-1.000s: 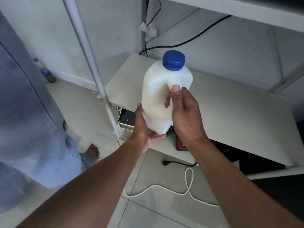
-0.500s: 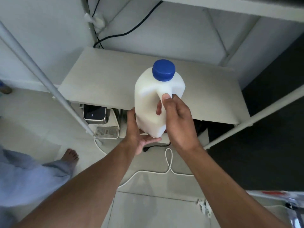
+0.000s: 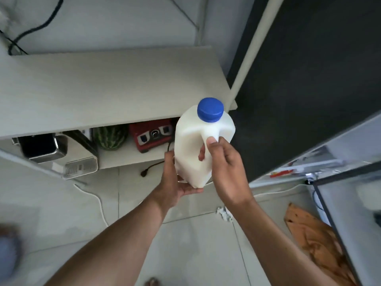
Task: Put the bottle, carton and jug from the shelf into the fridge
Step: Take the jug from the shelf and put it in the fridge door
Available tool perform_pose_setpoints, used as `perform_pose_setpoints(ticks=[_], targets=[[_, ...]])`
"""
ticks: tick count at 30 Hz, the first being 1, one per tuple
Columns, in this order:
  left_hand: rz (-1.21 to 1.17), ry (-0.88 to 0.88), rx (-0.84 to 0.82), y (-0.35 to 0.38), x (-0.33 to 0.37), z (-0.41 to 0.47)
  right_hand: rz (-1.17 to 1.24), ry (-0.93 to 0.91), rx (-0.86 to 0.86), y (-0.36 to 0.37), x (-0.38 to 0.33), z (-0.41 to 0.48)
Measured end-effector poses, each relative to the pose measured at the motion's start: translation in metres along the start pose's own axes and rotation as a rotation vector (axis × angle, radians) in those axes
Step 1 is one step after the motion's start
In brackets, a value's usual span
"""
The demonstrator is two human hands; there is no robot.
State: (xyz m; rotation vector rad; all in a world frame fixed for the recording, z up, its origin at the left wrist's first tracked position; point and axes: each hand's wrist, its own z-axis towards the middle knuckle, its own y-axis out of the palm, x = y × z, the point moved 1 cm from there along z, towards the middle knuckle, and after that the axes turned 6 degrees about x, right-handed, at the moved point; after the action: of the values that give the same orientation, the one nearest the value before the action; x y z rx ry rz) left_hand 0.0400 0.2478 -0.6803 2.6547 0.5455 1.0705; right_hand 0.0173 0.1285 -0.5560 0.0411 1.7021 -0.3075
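Both hands on the white plastic milk jug with the blue screw cap (image 3: 193, 149): right hand (image 3: 228, 172) wrapped round its handle, left hand (image 3: 175, 182) cupped under the base. Jug's upright in mid-air, off the pale wooden shelf (image 3: 103, 89), with the open fridge (image 3: 340, 172) over on the right.

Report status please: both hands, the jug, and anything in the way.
Right hand grips jug by its handle; left hand supports its base. Jug upright, blue cap on, off the shelf. No obstacle visible.
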Motion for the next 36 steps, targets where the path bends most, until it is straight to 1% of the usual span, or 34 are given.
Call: perform_pose_setpoints(ticks=[3,10,15,24,26,32,36], targets=[[0.027,-0.043,-0.005,0.028,-0.028,-0.006,-0.006,0.035,0.064,-0.039,0.015,-0.011],[0.093,-0.267,-0.034,0.104,-0.103,-0.028,-0.035,0.096,0.195,-0.142,0.048,-0.042],[0.163,-0.357,-0.052,0.165,-0.147,-0.041,-0.065,0.129,0.284,-0.218,0.064,-0.061],[0.283,-0.414,-0.148,0.279,-0.233,-0.061,-0.09,0.207,0.474,-0.355,0.089,-0.084],[0.305,-0.433,-0.169,0.302,-0.253,-0.066,-0.075,0.235,0.494,-0.384,0.097,-0.09],[0.314,-0.49,-0.213,0.352,-0.308,-0.076,-0.105,0.263,0.528,-0.452,0.113,-0.107],[0.368,-0.53,-0.25,0.389,-0.338,-0.091,-0.075,0.309,0.624,-0.498,0.124,-0.117]])
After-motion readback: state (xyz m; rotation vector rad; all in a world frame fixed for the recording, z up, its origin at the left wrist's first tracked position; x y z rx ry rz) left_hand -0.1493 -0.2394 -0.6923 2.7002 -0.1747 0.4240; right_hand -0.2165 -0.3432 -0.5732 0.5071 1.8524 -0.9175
